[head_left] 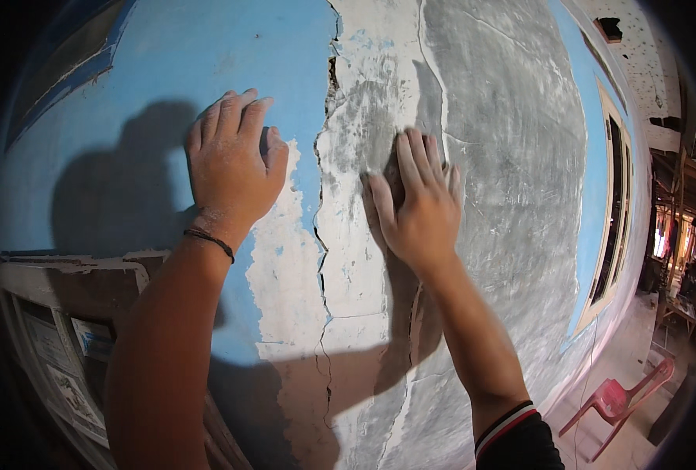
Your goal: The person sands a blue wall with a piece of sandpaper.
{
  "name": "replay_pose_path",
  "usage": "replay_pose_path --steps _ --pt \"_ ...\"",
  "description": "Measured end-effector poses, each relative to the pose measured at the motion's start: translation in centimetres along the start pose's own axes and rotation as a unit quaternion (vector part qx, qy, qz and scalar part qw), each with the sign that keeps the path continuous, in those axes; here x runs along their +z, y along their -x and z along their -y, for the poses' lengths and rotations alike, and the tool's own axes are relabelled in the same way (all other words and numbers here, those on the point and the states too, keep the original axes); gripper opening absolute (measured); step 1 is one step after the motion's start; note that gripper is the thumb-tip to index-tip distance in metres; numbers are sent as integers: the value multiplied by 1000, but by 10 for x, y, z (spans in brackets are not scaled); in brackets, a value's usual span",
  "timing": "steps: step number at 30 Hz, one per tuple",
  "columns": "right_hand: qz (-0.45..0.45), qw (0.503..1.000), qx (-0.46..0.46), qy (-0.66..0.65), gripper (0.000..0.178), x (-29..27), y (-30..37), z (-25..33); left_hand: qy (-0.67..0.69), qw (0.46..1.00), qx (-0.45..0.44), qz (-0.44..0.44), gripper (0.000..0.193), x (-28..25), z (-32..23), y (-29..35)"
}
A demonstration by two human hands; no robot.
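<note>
Two bare hands pressed flat on one cracked, peeling wall.

The left hand [230,160], with one dark band at the wrist, lies open on blue paint, holding nothing. The right hand [417,202] lies open on bare grey plaster, fingers spread. One jagged crack [322,235] runs down the wall [504,157] between them. Farther right, one window frame [610,219]; beyond, one red plastic chair [618,399].

Blue, grey-patched wall [207,55]; red chair [614,399]
</note>
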State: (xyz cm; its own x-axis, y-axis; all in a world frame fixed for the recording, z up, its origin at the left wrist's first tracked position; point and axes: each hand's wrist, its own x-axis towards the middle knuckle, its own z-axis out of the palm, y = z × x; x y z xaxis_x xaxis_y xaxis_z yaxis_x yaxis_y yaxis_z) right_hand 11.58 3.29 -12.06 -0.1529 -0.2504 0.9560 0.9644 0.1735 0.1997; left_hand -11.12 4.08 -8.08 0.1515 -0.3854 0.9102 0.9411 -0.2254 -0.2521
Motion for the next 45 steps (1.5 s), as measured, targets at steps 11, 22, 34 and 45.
replay_pose_path --steps 11,22,34,45 --pt "-28 999 38 16 52 12 -62 -14 27 999 -11 -19 33 4 -8 -3" --pt "-19 999 3 46 51 10 -92 -31 35 999 -5 -31 31 10 -15 -6" --pt "-13 998 -10 59 50 8 -85 -20 30 999 -14 -28 31 6 -15 -3" --pt "-12 995 -70 74 53 3 -31 -14 26 999 -20 -17 29 5 -12 -1"
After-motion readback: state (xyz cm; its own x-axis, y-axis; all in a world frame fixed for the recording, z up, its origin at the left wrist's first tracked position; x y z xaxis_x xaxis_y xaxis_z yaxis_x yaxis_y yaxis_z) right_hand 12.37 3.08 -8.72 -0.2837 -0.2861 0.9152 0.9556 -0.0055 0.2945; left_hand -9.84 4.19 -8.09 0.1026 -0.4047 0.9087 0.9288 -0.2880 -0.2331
